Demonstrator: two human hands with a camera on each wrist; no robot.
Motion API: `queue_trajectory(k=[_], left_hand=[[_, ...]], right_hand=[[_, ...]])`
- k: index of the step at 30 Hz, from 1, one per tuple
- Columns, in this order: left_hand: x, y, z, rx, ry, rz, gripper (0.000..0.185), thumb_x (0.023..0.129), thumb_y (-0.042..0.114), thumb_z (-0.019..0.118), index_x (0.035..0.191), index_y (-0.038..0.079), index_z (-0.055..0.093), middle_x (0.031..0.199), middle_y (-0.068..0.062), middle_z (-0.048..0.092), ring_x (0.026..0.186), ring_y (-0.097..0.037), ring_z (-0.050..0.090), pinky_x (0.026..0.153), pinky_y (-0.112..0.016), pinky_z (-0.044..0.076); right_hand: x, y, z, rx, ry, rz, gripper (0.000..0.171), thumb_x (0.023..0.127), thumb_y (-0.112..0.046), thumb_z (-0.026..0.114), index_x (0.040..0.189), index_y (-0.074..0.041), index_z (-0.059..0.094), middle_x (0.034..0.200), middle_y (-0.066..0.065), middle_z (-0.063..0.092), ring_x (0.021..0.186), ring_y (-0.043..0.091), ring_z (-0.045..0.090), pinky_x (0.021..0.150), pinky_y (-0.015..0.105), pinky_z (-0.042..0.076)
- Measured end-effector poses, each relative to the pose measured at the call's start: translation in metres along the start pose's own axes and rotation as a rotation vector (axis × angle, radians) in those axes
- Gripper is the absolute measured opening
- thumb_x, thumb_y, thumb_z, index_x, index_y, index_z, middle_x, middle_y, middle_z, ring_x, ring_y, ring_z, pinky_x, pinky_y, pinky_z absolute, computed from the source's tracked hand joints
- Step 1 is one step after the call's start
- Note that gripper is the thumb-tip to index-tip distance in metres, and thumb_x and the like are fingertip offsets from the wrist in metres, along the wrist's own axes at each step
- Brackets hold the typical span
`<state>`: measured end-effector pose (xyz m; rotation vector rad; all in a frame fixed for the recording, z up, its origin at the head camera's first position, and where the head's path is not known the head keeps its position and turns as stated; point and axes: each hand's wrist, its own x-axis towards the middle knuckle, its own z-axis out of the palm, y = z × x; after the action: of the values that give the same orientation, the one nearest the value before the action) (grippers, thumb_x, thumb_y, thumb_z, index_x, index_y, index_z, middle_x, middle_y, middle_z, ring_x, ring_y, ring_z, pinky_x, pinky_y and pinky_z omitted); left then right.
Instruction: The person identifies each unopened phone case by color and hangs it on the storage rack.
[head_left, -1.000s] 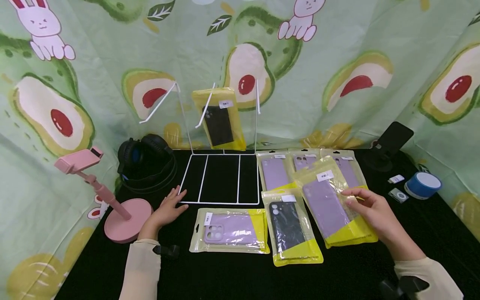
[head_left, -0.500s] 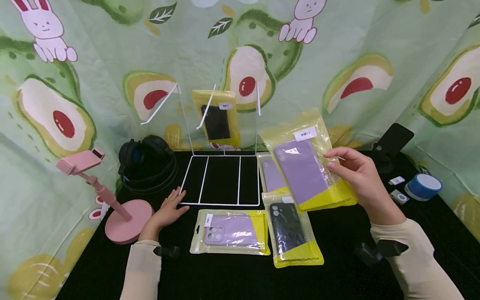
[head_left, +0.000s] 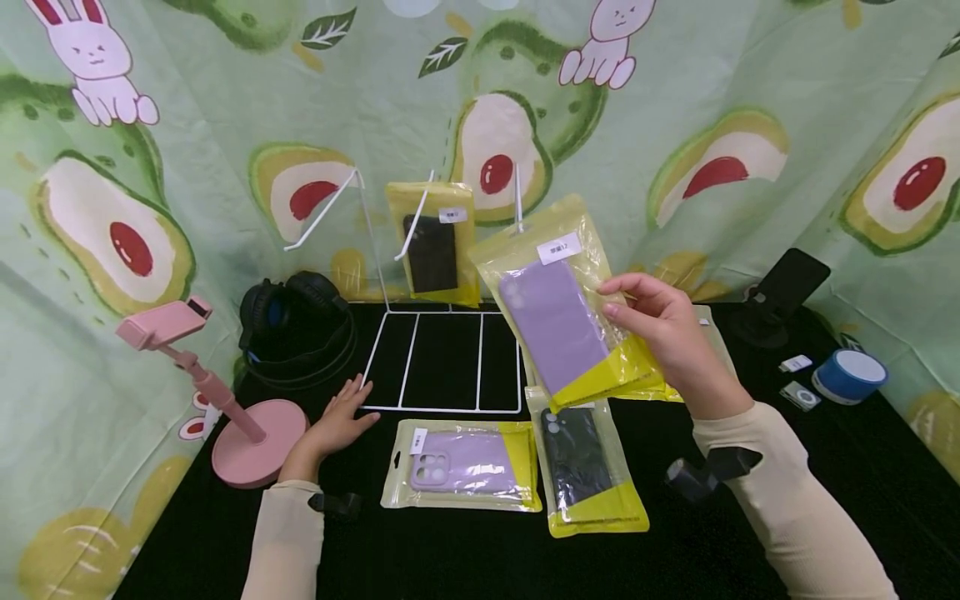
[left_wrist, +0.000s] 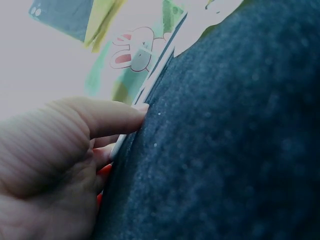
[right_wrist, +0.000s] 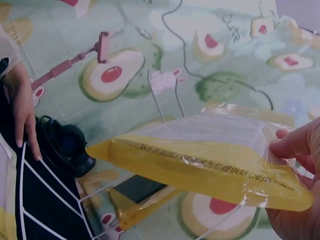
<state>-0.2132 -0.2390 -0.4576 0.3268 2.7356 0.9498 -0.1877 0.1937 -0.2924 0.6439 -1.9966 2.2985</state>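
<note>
My right hand [head_left: 637, 312] pinches a clear-and-yellow packet with a purple phone case [head_left: 558, 321] and holds it up tilted in the air. Its top edge is close to the right hook of the white wire rack [head_left: 442, 360]. The right wrist view shows the packet [right_wrist: 210, 160] edge-on, with my fingers [right_wrist: 295, 145] on its right end. A packet with a black case [head_left: 435, 246] hangs on the middle hook. My left hand [head_left: 351, 406] lies flat on the black table, its fingers [left_wrist: 100, 120] touching the rack's front left corner [left_wrist: 150, 85].
A purple-case packet [head_left: 461, 462] and a black-case packet [head_left: 588, 467] lie in front of the rack, and more packets lie behind the held one. Black headphones [head_left: 296, 321] and a pink phone stand [head_left: 247, 433] are at the left; a black stand [head_left: 780, 292] and a blue speaker [head_left: 851, 375] at the right.
My right hand has lifted the purple-case packet off the table and carried it up and left toward the rack's right hook. The left hand has stayed in place.
</note>
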Motion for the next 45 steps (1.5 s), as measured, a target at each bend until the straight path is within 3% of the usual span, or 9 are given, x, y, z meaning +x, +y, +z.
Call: queue_trajectory(k=[14,21,29,34,38,45], left_hand=[[0.002,-0.005,0.000,0.008,-0.002,-0.005,0.060,0.095,0.015,0.051,0.143,-0.011,0.025,0.151,-0.033,0.006,0.140,-0.046,0.000,0.110,-0.060,-0.002],[0.001,-0.005,0.000,0.013,0.001,-0.007,0.060,0.095,0.014,0.051,0.143,-0.012,0.025,0.151,-0.033,0.006,0.140,-0.047,0.000,0.110,-0.060,-0.001],[0.001,-0.004,0.000,-0.002,-0.011,-0.015,0.060,0.096,0.015,0.050,0.144,-0.011,0.024,0.152,-0.032,0.005,0.140,-0.046,-0.001,0.110,-0.059,-0.003],[0.002,-0.003,0.000,-0.002,-0.013,-0.013,0.060,0.096,0.015,0.050,0.144,-0.011,0.024,0.152,-0.032,0.005,0.140,-0.046,-0.002,0.111,-0.059,-0.003],[0.002,-0.003,0.000,-0.008,-0.014,-0.012,0.060,0.096,0.015,0.050,0.144,-0.010,0.024,0.152,-0.032,0.004,0.140,-0.045,-0.002,0.111,-0.059,-0.003],[0.003,-0.006,0.001,-0.003,-0.011,-0.010,0.060,0.096,0.016,0.050,0.144,-0.010,0.024,0.152,-0.032,0.004,0.140,-0.045,-0.002,0.111,-0.059,-0.003]], right_hand=[[0.037,0.022,-0.014,0.041,0.133,0.133,0.014,0.089,-0.005,0.063,0.094,-0.016,0.070,0.089,0.002,0.059,0.070,0.012,0.059,0.063,0.020,0.054],[0.080,0.043,-0.010,-0.004,0.269,0.092,0.020,0.087,-0.001,0.064,0.087,-0.020,0.070,0.091,-0.003,0.059,0.075,0.010,0.054,0.064,0.016,0.049],[0.119,0.065,-0.004,-0.117,0.392,0.065,0.018,0.084,0.003,0.062,0.088,-0.013,0.067,0.084,-0.005,0.057,0.080,0.010,0.052,0.071,0.019,0.043],[0.127,0.073,-0.004,-0.134,0.426,0.081,0.016,0.084,0.004,0.062,0.091,-0.010,0.065,0.084,-0.004,0.055,0.084,0.010,0.050,0.073,0.019,0.041],[0.125,0.081,-0.009,-0.213,0.410,0.132,0.014,0.087,0.002,0.060,0.099,-0.003,0.064,0.084,-0.003,0.054,0.084,0.010,0.050,0.073,0.020,0.042],[0.117,0.097,-0.020,-0.245,0.366,0.136,0.028,0.089,0.005,0.055,0.116,0.012,0.055,0.081,-0.003,0.053,0.077,0.009,0.055,0.070,0.021,0.050]])
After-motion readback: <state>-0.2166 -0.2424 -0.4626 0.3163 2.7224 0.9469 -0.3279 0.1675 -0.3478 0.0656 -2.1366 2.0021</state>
